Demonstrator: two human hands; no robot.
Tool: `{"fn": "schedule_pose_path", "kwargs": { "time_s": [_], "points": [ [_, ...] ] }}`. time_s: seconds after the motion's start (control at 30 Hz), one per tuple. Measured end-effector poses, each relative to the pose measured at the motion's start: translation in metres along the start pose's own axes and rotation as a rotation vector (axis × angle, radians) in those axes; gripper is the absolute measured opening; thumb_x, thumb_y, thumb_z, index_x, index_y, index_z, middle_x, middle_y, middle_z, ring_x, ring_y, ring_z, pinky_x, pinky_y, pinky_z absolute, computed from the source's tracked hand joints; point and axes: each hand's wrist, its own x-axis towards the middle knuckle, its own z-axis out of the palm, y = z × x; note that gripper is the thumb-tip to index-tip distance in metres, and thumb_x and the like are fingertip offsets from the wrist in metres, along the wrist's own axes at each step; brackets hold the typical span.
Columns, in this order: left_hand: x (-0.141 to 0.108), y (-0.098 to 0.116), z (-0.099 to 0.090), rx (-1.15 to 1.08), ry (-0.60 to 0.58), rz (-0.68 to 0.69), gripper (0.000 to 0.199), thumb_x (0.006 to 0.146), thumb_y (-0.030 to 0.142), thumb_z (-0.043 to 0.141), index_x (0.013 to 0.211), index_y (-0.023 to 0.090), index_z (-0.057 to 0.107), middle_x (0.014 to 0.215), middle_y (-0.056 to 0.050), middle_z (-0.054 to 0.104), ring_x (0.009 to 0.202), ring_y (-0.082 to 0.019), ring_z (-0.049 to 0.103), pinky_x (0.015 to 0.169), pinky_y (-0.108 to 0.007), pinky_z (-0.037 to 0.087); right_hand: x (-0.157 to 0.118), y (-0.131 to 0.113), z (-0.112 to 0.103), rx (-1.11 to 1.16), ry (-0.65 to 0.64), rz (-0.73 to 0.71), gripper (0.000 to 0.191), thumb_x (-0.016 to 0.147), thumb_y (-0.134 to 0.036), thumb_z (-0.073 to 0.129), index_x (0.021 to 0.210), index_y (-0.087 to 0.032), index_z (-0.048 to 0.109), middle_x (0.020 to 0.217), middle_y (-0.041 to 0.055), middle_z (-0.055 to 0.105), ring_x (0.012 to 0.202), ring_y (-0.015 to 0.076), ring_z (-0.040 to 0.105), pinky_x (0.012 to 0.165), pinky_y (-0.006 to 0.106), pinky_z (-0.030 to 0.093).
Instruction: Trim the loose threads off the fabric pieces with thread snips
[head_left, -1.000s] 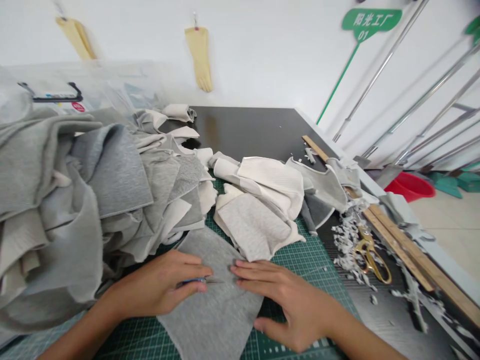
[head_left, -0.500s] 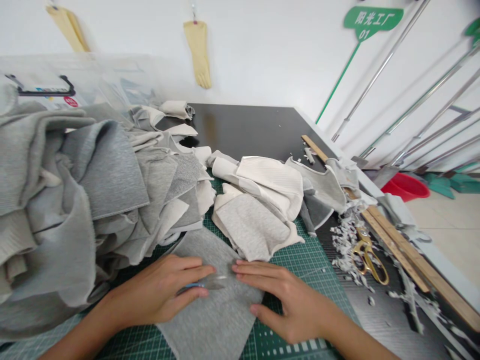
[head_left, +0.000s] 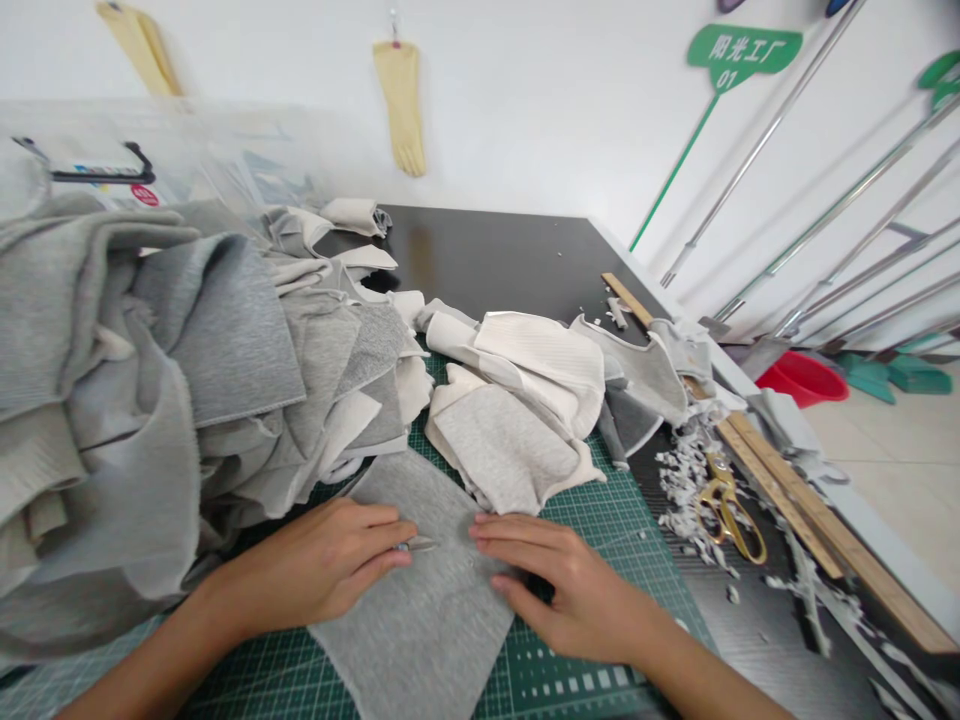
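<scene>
A grey piece of fabric (head_left: pixel 427 620) lies flat on the green cutting mat (head_left: pixel 630 540). Over its left part, my left hand (head_left: pixel 330 560) is closed on a small pointed metal tool (head_left: pixel 421 544), whose tip points right; most of the tool is hidden in the fingers. My right hand (head_left: pixel 562 580) rests on the right edge of the same fabric, its fingers extended and thumb apart, holding nothing. Just beyond the hands sits a folded light grey piece (head_left: pixel 502 440).
A large heap of grey fabric (head_left: pixel 225 340) fills the left side, before a clear plastic box (head_left: pixel 202 140). On the right are gold-handled scissors (head_left: pixel 727 510), wooden strips (head_left: pixel 832 530) and fabric scraps (head_left: pixel 686 480). A red basin (head_left: pixel 802 378) stands on the floor.
The tool in my left hand shows less of its length and has shifted slightly left. My right hand has moved slightly up and left. The fabric lies nearly as before.
</scene>
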Motion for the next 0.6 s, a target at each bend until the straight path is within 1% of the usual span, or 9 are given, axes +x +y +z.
{"fn": "schedule_pose_path", "kwargs": {
  "time_s": [0.07, 0.13, 0.2, 0.27, 0.33, 0.4, 0.47, 0.53, 0.6],
  "points": [
    [0.000, 0.002, -0.001, 0.000, 0.026, 0.022, 0.029, 0.110, 0.030, 0.042, 0.123, 0.021, 0.067, 0.088, -0.003, 0.069, 0.075, -0.016, 0.067, 0.067, -0.027, 0.048, 0.000, 0.000, 0.004, -0.018, 0.057, 0.002, 0.032, 0.094, -0.013, 0.063, 0.125, -0.017, 0.070, 0.122, 0.0080, 0.076, 0.118, 0.0193, 0.069, 0.104, 0.033, 0.055],
    [-0.001, 0.002, -0.003, -0.004, 0.059, 0.035, 0.029, 0.109, 0.034, 0.047, 0.129, 0.023, 0.064, 0.100, -0.005, 0.072, 0.083, -0.017, 0.069, 0.072, -0.026, 0.051, 0.003, -0.002, 0.009, -0.071, 0.099, 0.014, 0.026, 0.093, -0.019, 0.068, 0.119, -0.018, 0.072, 0.109, 0.0079, 0.077, 0.103, 0.0220, 0.070, 0.094, 0.038, 0.057],
    [-0.002, 0.001, -0.004, -0.015, 0.064, 0.027, 0.031, 0.107, 0.036, 0.051, 0.134, 0.024, 0.062, 0.107, -0.005, 0.072, 0.088, -0.018, 0.070, 0.075, -0.026, 0.052, 0.008, -0.004, 0.013, -0.140, 0.073, 0.056, 0.026, 0.090, -0.026, 0.075, 0.115, -0.020, 0.075, 0.102, 0.0073, 0.075, 0.095, 0.0243, 0.068, 0.086, 0.042, 0.056],
    [-0.002, -0.001, -0.004, -0.025, 0.051, 0.004, 0.031, 0.107, 0.034, 0.052, 0.134, 0.024, 0.062, 0.104, -0.004, 0.072, 0.088, -0.018, 0.070, 0.076, -0.027, 0.052, 0.014, -0.005, 0.017, -0.171, 0.025, 0.105, 0.026, 0.086, -0.030, 0.080, 0.111, -0.023, 0.077, 0.098, 0.0060, 0.073, 0.093, 0.0249, 0.066, 0.082, 0.040, 0.054],
    [-0.003, -0.002, -0.003, -0.026, 0.044, -0.008, 0.030, 0.107, 0.033, 0.051, 0.133, 0.024, 0.062, 0.101, -0.003, 0.071, 0.088, -0.019, 0.070, 0.076, -0.028, 0.052, 0.018, -0.004, 0.022, -0.165, 0.021, 0.127, 0.014, 0.087, -0.028, 0.079, 0.101, -0.023, 0.079, 0.093, 0.0044, 0.072, 0.089, 0.0228, 0.065, 0.078, 0.036, 0.053],
    [-0.004, -0.002, -0.002, -0.010, 0.061, -0.010, 0.030, 0.107, 0.034, 0.050, 0.133, 0.023, 0.062, 0.104, -0.004, 0.071, 0.090, -0.020, 0.070, 0.078, -0.029, 0.051, 0.018, -0.002, 0.028, -0.174, 0.058, 0.099, 0.006, 0.092, -0.024, 0.074, 0.089, -0.022, 0.078, 0.087, 0.0036, 0.072, 0.085, 0.0205, 0.064, 0.076, 0.034, 0.052],
    [-0.005, -0.001, -0.003, 0.005, 0.085, -0.011, 0.030, 0.108, 0.035, 0.049, 0.132, 0.023, 0.062, 0.105, -0.005, 0.071, 0.090, -0.020, 0.070, 0.077, -0.029, 0.051, 0.016, 0.001, 0.035, -0.239, 0.087, 0.021, 0.017, 0.097, -0.021, 0.065, 0.083, -0.021, 0.075, 0.083, 0.0039, 0.072, 0.080, 0.0193, 0.062, 0.074, 0.034, 0.051],
    [-0.004, 0.000, -0.004, 0.007, 0.092, -0.018, 0.028, 0.107, 0.034, 0.050, 0.130, 0.023, 0.062, 0.100, -0.004, 0.070, 0.086, -0.019, 0.069, 0.075, -0.029, 0.050, 0.011, 0.003, 0.040, -0.316, 0.097, -0.063, 0.022, 0.101, -0.018, 0.057, 0.085, -0.020, 0.073, 0.082, 0.0051, 0.072, 0.076, 0.0190, 0.062, 0.072, 0.033, 0.051],
    [-0.003, 0.000, -0.006, -0.003, 0.093, -0.024, 0.026, 0.107, 0.033, 0.051, 0.128, 0.023, 0.063, 0.095, -0.003, 0.068, 0.084, -0.019, 0.068, 0.073, -0.028, 0.048, 0.008, 0.001, 0.038, -0.306, 0.123, -0.102, 0.021, 0.101, -0.016, 0.053, 0.091, -0.019, 0.071, 0.084, 0.0064, 0.073, 0.076, 0.0190, 0.063, 0.070, 0.032, 0.053]
  ]
}}
